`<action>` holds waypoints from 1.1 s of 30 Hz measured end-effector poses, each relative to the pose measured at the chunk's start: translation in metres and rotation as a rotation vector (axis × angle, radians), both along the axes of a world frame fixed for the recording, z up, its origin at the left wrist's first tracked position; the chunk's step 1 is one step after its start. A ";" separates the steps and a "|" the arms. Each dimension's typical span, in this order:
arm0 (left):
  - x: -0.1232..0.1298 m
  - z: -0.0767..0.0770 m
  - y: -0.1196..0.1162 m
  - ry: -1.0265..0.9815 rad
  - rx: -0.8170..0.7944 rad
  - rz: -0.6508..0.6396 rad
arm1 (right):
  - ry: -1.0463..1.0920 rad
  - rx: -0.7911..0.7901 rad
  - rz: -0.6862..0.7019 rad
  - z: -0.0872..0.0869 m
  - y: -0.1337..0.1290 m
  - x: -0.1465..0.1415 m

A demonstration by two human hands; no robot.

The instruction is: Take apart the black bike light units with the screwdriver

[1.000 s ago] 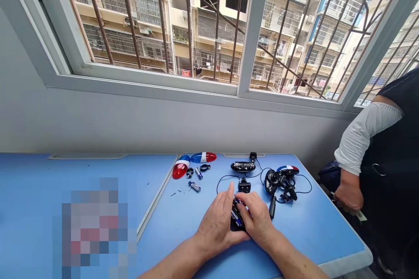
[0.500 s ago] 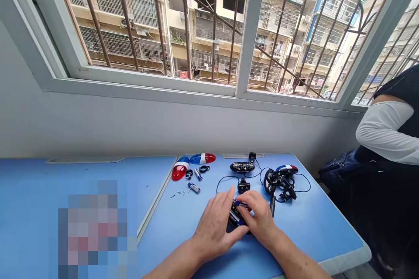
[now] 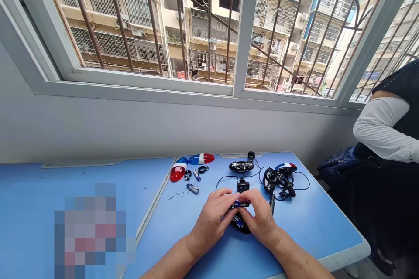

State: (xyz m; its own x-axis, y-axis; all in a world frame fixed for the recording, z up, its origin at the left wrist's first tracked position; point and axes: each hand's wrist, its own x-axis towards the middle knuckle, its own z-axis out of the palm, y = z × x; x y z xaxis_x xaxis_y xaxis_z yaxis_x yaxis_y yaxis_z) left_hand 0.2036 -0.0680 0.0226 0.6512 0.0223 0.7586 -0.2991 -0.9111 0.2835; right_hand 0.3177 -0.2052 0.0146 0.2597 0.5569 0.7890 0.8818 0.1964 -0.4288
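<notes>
My left hand point(image 3: 214, 211) and my right hand point(image 3: 260, 213) meet over a black oval housing point(image 3: 241, 226) on the blue table. Between their fingertips is a blue-and-silver battery point(image 3: 242, 204), pinched from both sides. Another battery point(image 3: 238, 220) lies in the housing below; the fingers cover part of the housing. Just beyond them sits a small black box with a cable point(image 3: 242, 185). To the left rest loose batteries point(image 3: 193, 188), black ring clamps point(image 3: 203, 168) and several small screws point(image 3: 171, 197).
Red, white and blue covers point(image 3: 179, 170) lie at the back left. Behind my hands is a black oval unit point(image 3: 241, 166) with a cable. More black units and cables point(image 3: 284, 185) cluster at right. A person with a white sleeve point(image 3: 381, 126) is beyond the table's right edge.
My left hand's fingers have closed in from beside the housing to the battery, joining my right hand's. The battery now lies sideways between both hands. The view has shifted slightly.
</notes>
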 end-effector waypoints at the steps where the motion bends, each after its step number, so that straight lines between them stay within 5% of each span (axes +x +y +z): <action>1: 0.000 0.000 0.000 -0.010 0.009 -0.002 | -0.005 -0.001 0.006 0.001 0.000 -0.001; 23: -0.001 0.013 0.000 -0.161 0.069 0.036 | -0.123 0.047 -0.075 0.006 -0.001 0.002; 33: 0.000 0.000 0.021 -0.085 0.008 0.170 | -0.014 0.011 -0.040 -0.002 -0.001 0.001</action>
State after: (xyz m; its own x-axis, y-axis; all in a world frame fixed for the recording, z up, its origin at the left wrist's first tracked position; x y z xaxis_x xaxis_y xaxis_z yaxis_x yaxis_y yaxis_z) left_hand 0.2033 -0.0474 0.0226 0.5719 0.1203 0.8114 -0.1636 -0.9526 0.2566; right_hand 0.3190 -0.2061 0.0128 0.2708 0.5374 0.7987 0.8948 0.1654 -0.4147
